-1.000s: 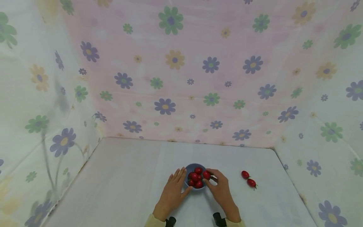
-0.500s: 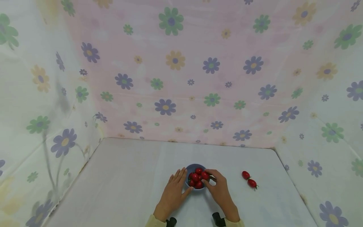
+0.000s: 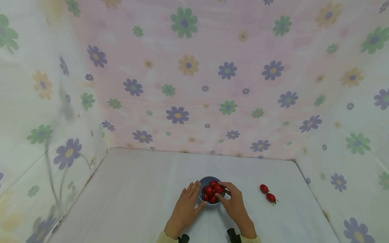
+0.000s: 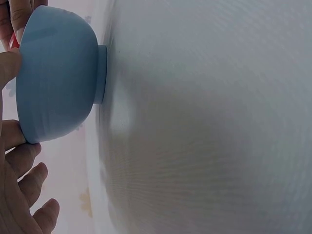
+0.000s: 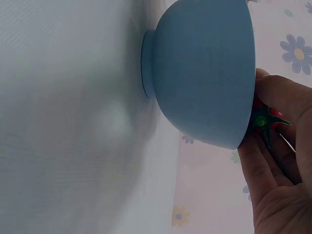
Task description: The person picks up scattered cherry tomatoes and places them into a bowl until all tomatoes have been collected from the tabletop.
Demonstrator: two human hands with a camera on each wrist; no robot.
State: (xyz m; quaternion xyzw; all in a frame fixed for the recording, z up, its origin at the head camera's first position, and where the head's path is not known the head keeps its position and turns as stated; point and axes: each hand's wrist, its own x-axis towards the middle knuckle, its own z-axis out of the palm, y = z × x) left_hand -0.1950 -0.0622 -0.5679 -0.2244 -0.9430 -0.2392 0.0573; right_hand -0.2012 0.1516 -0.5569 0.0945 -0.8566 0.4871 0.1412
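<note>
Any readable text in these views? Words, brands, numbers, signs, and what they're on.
None readable.
Blue bowl: no marking on the sides shown.
Two loose tomatoes: no sticker or label visible.
Backdrop: printed flowers only, no lettering.
Black wrist-worn parts: too small and dark in the head view to tell if marked.

White table (image 3: pixel 136 195); blue bowl (image 4: pixel 58 78) upright on it; two red tomatoes (image 3: pixel 270 198) close together, right of bowl

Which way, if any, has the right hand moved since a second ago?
Yes, slightly left: in the head view, the right hand reaches farther in over the bowl.
</note>
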